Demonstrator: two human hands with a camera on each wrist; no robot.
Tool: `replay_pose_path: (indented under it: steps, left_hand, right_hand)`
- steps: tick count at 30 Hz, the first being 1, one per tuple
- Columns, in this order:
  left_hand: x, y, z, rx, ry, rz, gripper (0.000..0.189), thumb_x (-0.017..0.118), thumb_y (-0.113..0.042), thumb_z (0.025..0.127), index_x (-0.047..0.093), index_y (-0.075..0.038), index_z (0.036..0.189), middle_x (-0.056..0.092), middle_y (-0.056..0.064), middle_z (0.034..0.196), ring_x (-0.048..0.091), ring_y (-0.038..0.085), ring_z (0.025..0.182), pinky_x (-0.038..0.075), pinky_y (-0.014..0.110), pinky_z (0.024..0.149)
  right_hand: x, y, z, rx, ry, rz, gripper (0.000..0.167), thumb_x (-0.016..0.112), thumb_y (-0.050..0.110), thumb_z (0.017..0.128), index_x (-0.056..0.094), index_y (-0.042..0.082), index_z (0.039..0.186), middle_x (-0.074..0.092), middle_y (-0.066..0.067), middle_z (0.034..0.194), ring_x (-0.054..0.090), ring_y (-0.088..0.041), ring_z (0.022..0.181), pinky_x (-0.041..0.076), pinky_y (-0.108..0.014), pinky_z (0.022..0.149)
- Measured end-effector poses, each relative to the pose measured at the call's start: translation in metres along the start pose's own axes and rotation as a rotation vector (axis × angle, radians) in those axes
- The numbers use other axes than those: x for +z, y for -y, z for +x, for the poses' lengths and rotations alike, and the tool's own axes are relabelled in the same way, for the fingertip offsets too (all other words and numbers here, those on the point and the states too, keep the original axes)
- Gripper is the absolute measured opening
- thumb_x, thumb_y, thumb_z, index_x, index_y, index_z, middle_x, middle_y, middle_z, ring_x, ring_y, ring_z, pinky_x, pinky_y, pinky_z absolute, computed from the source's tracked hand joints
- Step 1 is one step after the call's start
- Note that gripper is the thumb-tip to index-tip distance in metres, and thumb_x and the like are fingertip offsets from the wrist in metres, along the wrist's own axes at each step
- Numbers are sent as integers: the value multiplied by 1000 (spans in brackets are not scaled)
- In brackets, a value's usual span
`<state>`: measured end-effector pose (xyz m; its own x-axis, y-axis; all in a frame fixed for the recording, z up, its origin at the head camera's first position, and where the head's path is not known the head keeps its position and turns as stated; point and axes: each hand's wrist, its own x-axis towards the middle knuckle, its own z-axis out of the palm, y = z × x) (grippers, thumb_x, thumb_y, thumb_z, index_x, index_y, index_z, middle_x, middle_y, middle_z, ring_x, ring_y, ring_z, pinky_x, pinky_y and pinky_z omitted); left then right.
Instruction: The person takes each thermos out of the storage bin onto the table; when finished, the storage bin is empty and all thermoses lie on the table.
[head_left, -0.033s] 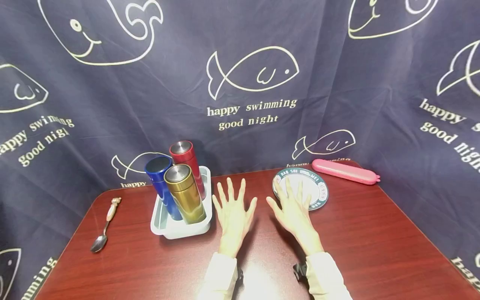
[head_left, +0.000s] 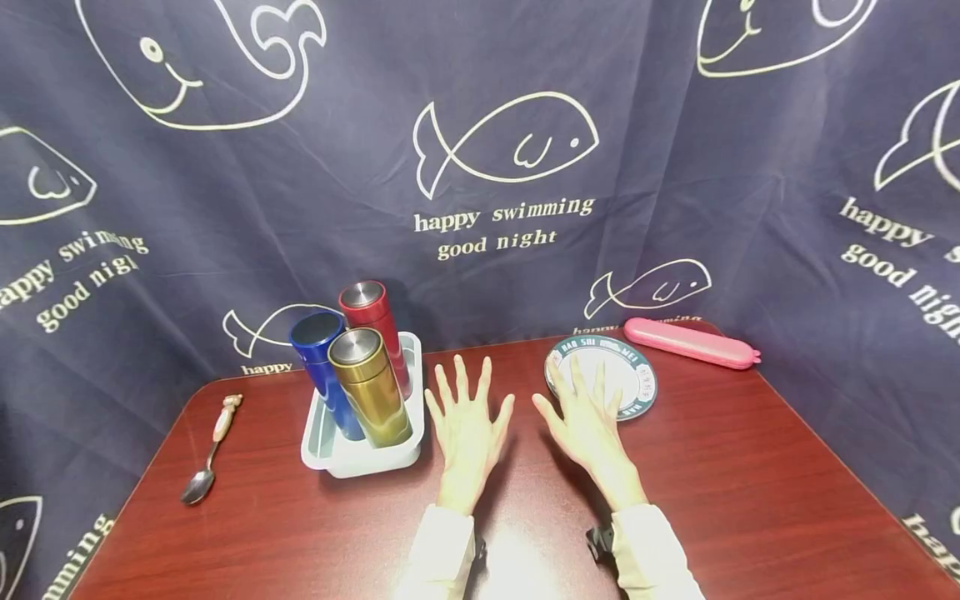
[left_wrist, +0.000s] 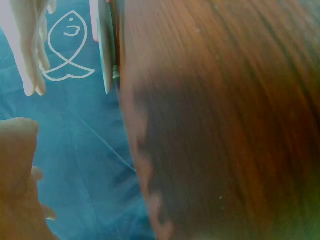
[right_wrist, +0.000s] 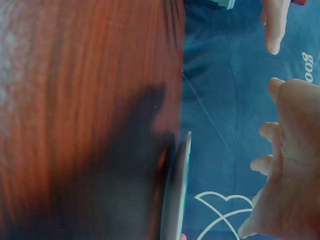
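Note:
My left hand hovers over the table with its fingers spread, just right of the pale tray, and holds nothing. Fingers apart, my right hand is raised above the table, its fingertips over the near left part of a white plate with a green lettered rim. The right wrist view shows a gap between that hand and the plate. Inside the tray stand a blue thermos bottle, a gold thermos bottle and a red thermos bottle, leaning slightly.
A spoon with a pale handle lies at the table's left side. Behind the plate, at the back right, is a long pink case. A dark blue curtain with fish drawings hangs round the table.

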<state>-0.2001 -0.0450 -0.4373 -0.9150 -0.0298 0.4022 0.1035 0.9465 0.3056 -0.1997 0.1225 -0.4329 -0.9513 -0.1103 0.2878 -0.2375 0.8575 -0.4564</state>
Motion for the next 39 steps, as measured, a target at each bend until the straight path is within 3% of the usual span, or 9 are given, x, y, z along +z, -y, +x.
replay_pose_path:
  steps: [4, 9, 21, 29, 39]
  left_hand:
    - [-1, -1, 0, 6, 9, -6, 63, 49, -54, 96, 37, -29, 152, 23, 14, 160, 6, 39, 148, 12, 63, 115]
    - [-9, -6, 2, 32, -40, -29, 64, 51, -53, 96, 36, -27, 152, 25, 15, 159, 10, 39, 148, 16, 63, 114]
    - [-55, -11, 17, 74, -110, -118, 60, 50, -50, 97, 38, -25, 151, 31, 17, 156, 19, 40, 146, 20, 58, 115]
    - [-89, -9, 27, 155, -259, -208, 57, 55, -38, 97, 43, -19, 149, 35, 21, 153, 22, 43, 144, 20, 58, 116]
    - [-124, 8, 32, 195, -404, -341, 52, 52, -30, 99, 43, -18, 149, 31, 14, 157, 13, 33, 148, 17, 60, 116]
  right_hand:
    - [-3, 3, 0, 2, 4, 14, 61, 51, 43, 99, 39, 13, 150, 23, -22, 158, -2, -52, 144, 3, -77, 105]
    - [-10, 6, 1, -2, -31, 48, 62, 53, 41, 98, 37, 15, 152, 25, -22, 157, -1, -51, 144, 0, -75, 107]
    - [-9, 11, 2, -12, -23, 79, 63, 52, 41, 99, 35, 14, 152, 24, -20, 158, -1, -51, 144, 1, -76, 106]
    - [-10, 12, 4, -7, -12, 105, 65, 53, 41, 98, 33, 13, 153, 22, -20, 159, -3, -50, 144, -1, -75, 107]
    - [-8, 16, 6, -4, 24, 128, 67, 50, 44, 99, 28, 15, 155, 22, -21, 159, -6, -48, 145, -4, -73, 108]
